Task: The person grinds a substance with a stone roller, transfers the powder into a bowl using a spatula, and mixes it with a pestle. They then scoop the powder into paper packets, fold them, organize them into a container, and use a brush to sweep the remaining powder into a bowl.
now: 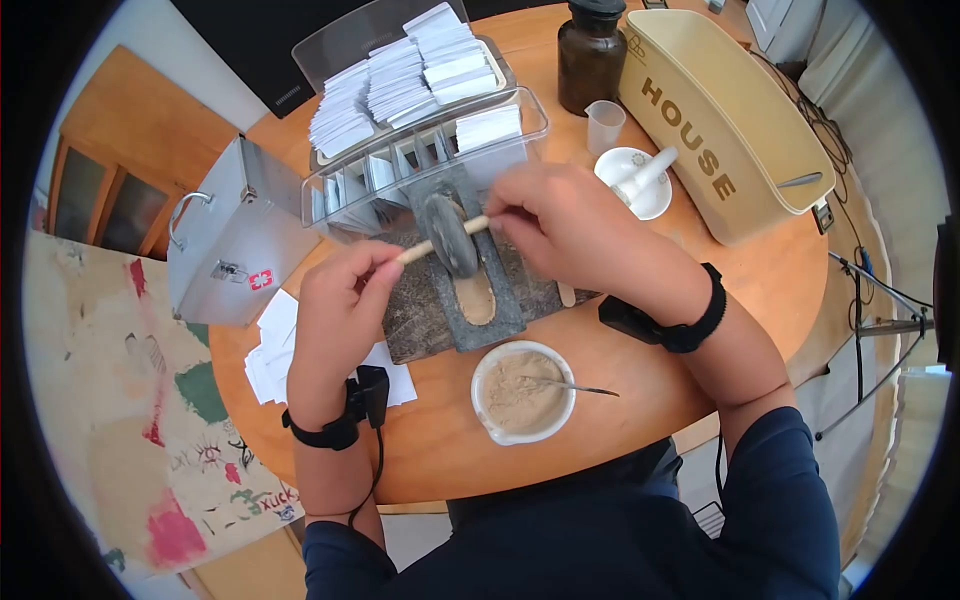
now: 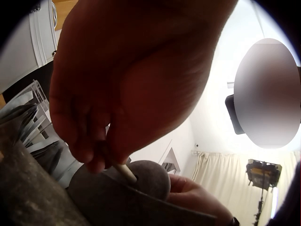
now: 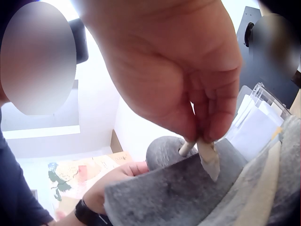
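A grey stone grinding wheel (image 1: 451, 236) stands on edge in a long stone trough (image 1: 497, 318), with a wooden axle (image 1: 476, 225) through its middle. My left hand (image 1: 345, 295) grips the axle's left end between thumb and fingers. On the other side my right hand (image 1: 565, 215) pinches the right end; a pale, flat, ragged-tipped piece (image 3: 209, 162) shows below its fingertips in the right wrist view. Tan powder (image 1: 474, 300) lies in the near part of the trough. A white bowl (image 1: 483, 420) of similar powder, with a metal spoon (image 1: 580, 387) in it, stands close to me.
The trough sits on a dark board (image 1: 415, 325), where a thin wooden stick (image 1: 567, 295) lies. Behind are boxes of white packets (image 1: 400, 90). A metal case (image 1: 235, 240) stands left; a white mortar (image 1: 655, 200), plastic cup (image 1: 605, 125), brown bottle (image 1: 590, 65) and cream bin (image 1: 720, 120) stand right.
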A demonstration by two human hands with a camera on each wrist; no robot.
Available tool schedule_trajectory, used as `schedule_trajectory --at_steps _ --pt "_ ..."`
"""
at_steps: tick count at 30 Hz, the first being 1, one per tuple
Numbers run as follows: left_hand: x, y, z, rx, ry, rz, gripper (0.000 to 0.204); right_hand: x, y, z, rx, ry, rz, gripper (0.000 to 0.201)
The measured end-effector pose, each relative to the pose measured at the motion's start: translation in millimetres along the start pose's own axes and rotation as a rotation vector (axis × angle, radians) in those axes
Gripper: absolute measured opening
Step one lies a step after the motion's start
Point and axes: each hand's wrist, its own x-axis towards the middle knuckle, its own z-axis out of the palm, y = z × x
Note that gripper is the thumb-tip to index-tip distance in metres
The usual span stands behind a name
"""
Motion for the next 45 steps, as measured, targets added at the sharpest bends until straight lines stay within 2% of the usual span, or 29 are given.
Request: schedule_trajectory --at_steps 1,3,4,6,9,11,13,17,19,22,24,27,28,29,30,31,33,35,36,37,38,39,40,42,44,45 --pt "0 3 3 0.001 -0.002 0.002 0.011 1 3 3 -0.011 0.062 -0.016 0.007" --pt "1 10 8 -0.161 0.113 -0.098 0.009 2 5 3 -0.023 0.121 -0.034 0.007" --pt "0 8 7 -0.161 0.116 -0.1 0.009 1 4 2 0.007 0.088 -0.002 0.007" --pt "-3 3 4 -0.133 0.018 -0.098 0.008 -1 2 0 0.04 0.049 0.026 0.007" --pt "-3 7 7 -0.086 0.014 -0.064 0.007 0 1 -4 0.074 0.028 0.114 0.008" --pt "-3 9 4 -0.064 -0.011 -0.077 0.006 1 -1 -7 0.16 -0.03 0.237 0.011" --pt "-2 9 3 -0.042 -0.038 -0.088 0.006 0 1 -5 0.185 -0.018 0.231 0.012" --pt "-2 6 5 -0.052 0.006 -0.018 0.006 -1 0 -3 0.171 -0.016 0.17 0.015" --pt "-3 5 5 -0.055 0.025 -0.006 0.006 0 -8 -8 0.198 -0.05 0.197 0.013" --pt "-4 6 2 -0.083 -0.012 0.017 0.006 -1 -9 -12 0.232 -0.126 0.231 0.009" --pt "-7 13 -4 -0.071 -0.135 -0.051 0.008 -1 -9 -14 0.24 -0.171 0.239 0.007" --pt "-6 10 -3 -0.127 -0.136 -0.104 0.01 -1 -8 -11 0.27 -0.171 0.23 0.006" --pt "-5 8 2 -0.127 -0.138 -0.104 0.01 0 -4 -4 0.146 -0.049 0.143 0.006" --pt "-3 5 9 -0.113 0.003 -0.064 0.01 1 -3 0 0.021 0.073 0.057 0.006" --pt "-2 4 13 -0.099 0.144 -0.024 0.01 0 -3 -1 0.02 0.076 0.06 0.006" --pt "-2 6 10 -0.099 0.143 -0.022 0.01 1 -3 -1 0.027 0.065 0.069 0.005" --pt "-7 12 -1 -0.031 -0.031 -0.069 0.009 1 -6 -7 0.035 0.053 0.078 0.004" --pt "-8 13 -6 -0.03 -0.07 -0.089 0.009 1 -15 -18 0.207 -0.163 0.213 0.002" --pt "-8 13 -7 -0.029 -0.11 -0.106 0.009 2 -13 -15 0.207 -0.164 0.211 0.002" --pt "-6 10 -4 -0.029 -0.107 -0.107 0.009 2 -9 -10 0.133 -0.077 0.132 0.002" --pt "-3 6 2 0.0 -0.036 -0.085 0.009 3 -6 -7 0.058 0.009 0.053 0.002" --pt "-1 3 5 0.029 0.035 -0.064 0.01 3 -5 -6 0.058 0.007 0.052 0.002" --pt "-2 7 2 0.028 0.037 -0.065 0.01 4 -4 -6 0.072 0.007 0.054 0.003" --pt "-5 16 -9 -0.017 -0.159 -0.185 0.008 4 -6 -8 0.088 0.001 0.052 0.003" --pt "-7 16 -9 -0.019 -0.157 -0.146 0.007 0 -12 -15 0.272 -0.147 0.215 0.004" --pt "-7 16 -10 -0.019 -0.159 -0.1 0.006 1 -11 -13 0.274 -0.153 0.208 0.004"
